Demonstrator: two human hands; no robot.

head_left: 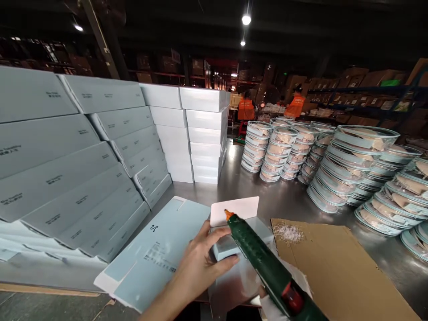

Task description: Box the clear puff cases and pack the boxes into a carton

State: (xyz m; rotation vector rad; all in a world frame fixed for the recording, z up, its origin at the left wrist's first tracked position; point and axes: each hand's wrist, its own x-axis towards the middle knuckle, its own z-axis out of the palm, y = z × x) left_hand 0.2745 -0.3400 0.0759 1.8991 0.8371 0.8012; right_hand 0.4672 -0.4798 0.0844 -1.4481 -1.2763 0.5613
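In my left hand (195,261) I grip a small light-blue box (261,227), fingers on top and thumb along its lower side. Its white flap (247,206) stands raised. A green hot glue gun (257,254) with an orange nozzle crosses over the box, its tip in front of the flap. My right hand (271,308), in a white glove or wrap, is around the glue gun and mostly hidden beneath it. Flattened or unfilled light-blue carton (177,223), printed with text and a barcode, lies left of the box.
Light-blue boxes (76,178) are stacked high along the left and centre (203,133). Round clear-lidded containers (347,165) stand in piles at right. A cardboard sheet (337,258) with glue strands (289,232) lies on the metal table (234,185). Two people in orange vests (246,109) are behind.
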